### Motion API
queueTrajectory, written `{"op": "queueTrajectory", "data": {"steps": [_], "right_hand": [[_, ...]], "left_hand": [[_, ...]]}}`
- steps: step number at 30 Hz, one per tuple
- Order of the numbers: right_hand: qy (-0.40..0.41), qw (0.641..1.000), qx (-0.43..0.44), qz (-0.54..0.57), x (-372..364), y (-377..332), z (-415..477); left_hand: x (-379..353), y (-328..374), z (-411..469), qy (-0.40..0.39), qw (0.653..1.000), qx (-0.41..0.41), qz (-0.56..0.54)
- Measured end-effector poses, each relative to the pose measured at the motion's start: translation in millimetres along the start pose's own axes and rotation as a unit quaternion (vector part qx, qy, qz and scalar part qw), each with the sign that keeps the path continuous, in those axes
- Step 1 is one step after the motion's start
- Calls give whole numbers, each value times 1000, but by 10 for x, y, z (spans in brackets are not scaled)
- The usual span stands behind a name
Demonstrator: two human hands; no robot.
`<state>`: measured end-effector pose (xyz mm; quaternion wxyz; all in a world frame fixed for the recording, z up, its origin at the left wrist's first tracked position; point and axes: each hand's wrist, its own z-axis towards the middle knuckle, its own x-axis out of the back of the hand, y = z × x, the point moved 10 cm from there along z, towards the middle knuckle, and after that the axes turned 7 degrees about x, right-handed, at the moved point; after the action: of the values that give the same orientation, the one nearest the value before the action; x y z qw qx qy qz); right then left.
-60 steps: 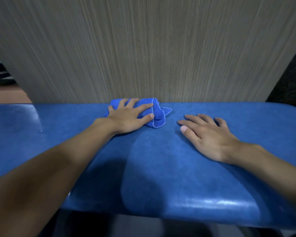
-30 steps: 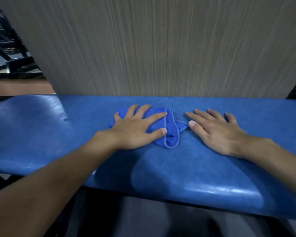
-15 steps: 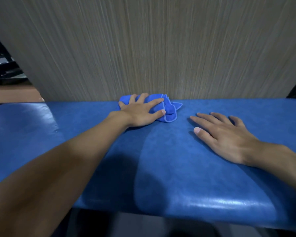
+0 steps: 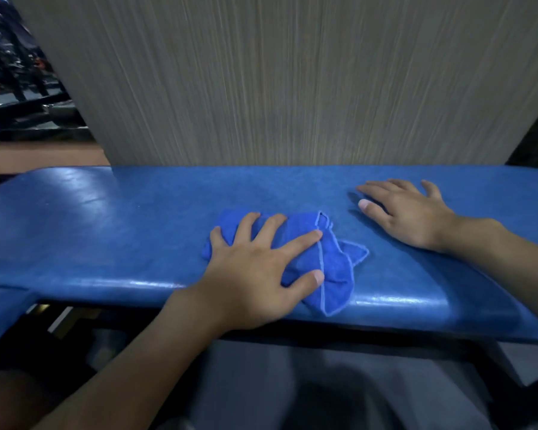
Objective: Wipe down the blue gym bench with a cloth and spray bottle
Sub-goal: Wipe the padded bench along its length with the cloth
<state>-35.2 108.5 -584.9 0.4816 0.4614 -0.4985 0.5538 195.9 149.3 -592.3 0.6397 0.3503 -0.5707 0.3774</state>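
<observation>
Bench [image 4: 106,231]: blue padded top, glossy along near edge.
Cloth [image 4: 334,268]: blue, crumpled, at the near edge, one corner hanging over, pressed under the left hand [image 4: 255,274].
Right hand [image 4: 407,212]: flat on the pad, apart from the cloth.

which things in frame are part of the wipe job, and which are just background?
In the job:
cloth, pressed under the flat left hand
blue bench
right hand, flat on the bench
spray bottle: not in view

Just background:
wood-grain panel behind the bench
dark gym equipment, far left
</observation>
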Motion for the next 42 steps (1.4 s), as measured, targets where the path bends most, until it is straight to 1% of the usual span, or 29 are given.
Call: {"op": "queueTrajectory", "data": {"steps": [3, 6, 8, 11, 15, 19, 24, 27, 30, 34, 36, 39, 42], "right_hand": [[1, 999, -5, 39, -8, -59, -17], [-39, 999, -3, 32, -140, -107, -14], [-51, 998, 2, 26, -189, -115, -7], [-46, 999, 8, 17, -194, -114, 3], [-44, 999, 13, 3, -195, -127, 6], [-43, 999, 16, 8, -192, -128, -9], [-40, 999, 5, 14, -172, -153, -27], [-36, 999, -1, 18, -153, -140, -25], [-34, 999, -3, 12, -148, -140, -31], [-20, 999, -25, -35, -88, -120, -79], [-11, 998, -38, -41, -43, -111, -103], [6, 999, -49, -3, 25, -123, -88], [50, 996, -37, 57, 140, -192, -39]], "left_hand": [[3, 18, -203, 20, 1000, -2, -1], [-15, -6, -92, 18, 1000, 8, -8], [-63, -55, 112, -5, 1000, 21, -6], [-142, -149, 496, -39, 999, 31, -4], [-181, -294, 1110, -34, 999, 32, -12], [-224, -434, 1736, -53, 997, 43, -18], [-220, -495, 2061, -66, 996, 53, -26], [-213, -487, 1981, -71, 996, 46, -30], [-181, -465, 1716, -73, 996, 43, -37], [-144, -369, 1109, -60, 997, 16, -35], [-109, -316, 752, -54, 998, -1, -34], [-69, -265, 239, -45, 999, -18, -15], [-27, -252, -113, -19, 1000, -23, 5]]}}
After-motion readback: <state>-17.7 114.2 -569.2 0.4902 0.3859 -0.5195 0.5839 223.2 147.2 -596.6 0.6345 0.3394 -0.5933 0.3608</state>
